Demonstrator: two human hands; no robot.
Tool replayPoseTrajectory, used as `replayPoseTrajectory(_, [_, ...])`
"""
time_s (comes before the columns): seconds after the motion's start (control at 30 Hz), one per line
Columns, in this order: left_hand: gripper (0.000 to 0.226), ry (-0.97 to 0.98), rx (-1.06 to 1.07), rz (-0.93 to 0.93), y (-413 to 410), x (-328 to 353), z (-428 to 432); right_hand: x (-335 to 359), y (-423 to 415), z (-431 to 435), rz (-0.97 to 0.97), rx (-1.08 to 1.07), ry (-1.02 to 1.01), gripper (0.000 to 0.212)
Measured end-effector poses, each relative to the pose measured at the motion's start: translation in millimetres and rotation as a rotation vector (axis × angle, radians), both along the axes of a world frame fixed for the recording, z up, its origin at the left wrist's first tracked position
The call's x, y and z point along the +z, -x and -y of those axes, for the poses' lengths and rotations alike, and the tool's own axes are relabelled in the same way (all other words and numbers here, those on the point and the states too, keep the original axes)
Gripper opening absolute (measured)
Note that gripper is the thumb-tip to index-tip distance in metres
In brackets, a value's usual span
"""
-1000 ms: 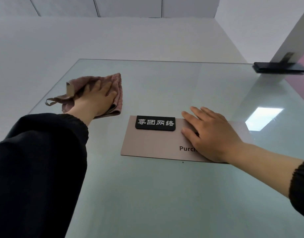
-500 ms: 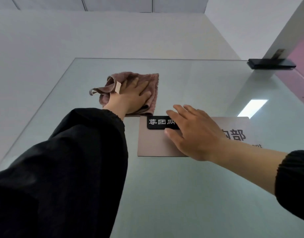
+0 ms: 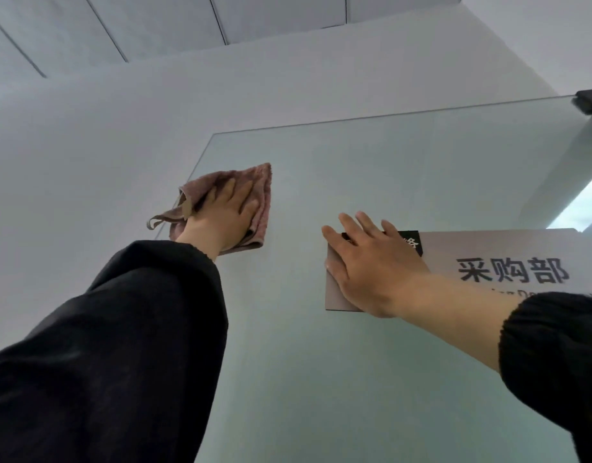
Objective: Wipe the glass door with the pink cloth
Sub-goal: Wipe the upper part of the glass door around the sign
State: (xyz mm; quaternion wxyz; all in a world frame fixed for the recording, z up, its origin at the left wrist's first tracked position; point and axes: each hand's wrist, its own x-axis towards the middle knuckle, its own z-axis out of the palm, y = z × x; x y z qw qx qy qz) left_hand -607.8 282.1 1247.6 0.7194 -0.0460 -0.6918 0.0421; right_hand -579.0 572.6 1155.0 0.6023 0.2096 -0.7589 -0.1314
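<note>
Near the upper left corner of the glass door (image 3: 371,345), the left hand (image 3: 226,217) presses the pink cloth (image 3: 258,192) flat against the pane, fingers extended and held close together. The cloth is folded, its long axis running up the pane with a slight lean; a hanging loop trails past the door's left edge. The right hand (image 3: 371,265) lies flat with fingers spread on the left end of the door sign (image 3: 495,252), apparently covering most of a black label (image 3: 411,242).
</note>
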Motion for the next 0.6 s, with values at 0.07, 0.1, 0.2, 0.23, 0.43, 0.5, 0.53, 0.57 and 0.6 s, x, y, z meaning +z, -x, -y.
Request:
replayPoseTrajectory(0.07, [0.075,-0.096,-0.001,0.051,7.2,5.0,-6.1,-0.1,1.5,0.3,-0.002,0.003,-0.001,0.056])
replayPoseTrajectory(0.1, [0.079,-0.126,0.05,0.096,9.8,7.5,-10.5,-0.1,2.3,-0.2,-0.001,0.014,0.001,0.056])
replayPoseTrajectory(0.2, [0.078,-0.205,0.094,0.232,0.2,13.3,-35.2,0.9,4.2,-1.6,-0.015,0.034,-0.004,0.057])
replayPoseTrajectory(0.23, [0.077,-0.201,0.067,0.221,-1.3,14.1,-45.4,0.7,4.7,-1.7,-0.024,0.038,-0.004,0.057])
replayPoseTrajectory(0.43, [0.059,-0.164,0.02,0.204,-8.8,10.6,-93.9,-4.8,4.8,0.3,-0.031,0.071,0.061,0.056])
replayPoseTrajectory(0.5, [0.063,-0.06,0.039,0.165,-5.8,16.2,-83.7,-9.5,4.2,7.9,-0.046,0.088,0.13,0.055])
replayPoseTrajectory(0.53, [0.064,0.002,0.032,0.159,-7.2,18.4,-73.3,-11.8,3.9,16.0,-0.062,0.093,0.176,0.054])
replayPoseTrajectory(0.57, [0.064,0.064,0.033,0.151,-7.1,19.5,-64.3,-14.2,5.0,20.8,-0.075,0.096,0.22,0.053])
replayPoseTrajectory(0.6, [0.066,0.119,0.023,0.137,-6.6,21.9,-51.8,-15.9,5.9,26.3,-0.096,0.096,0.261,0.053])
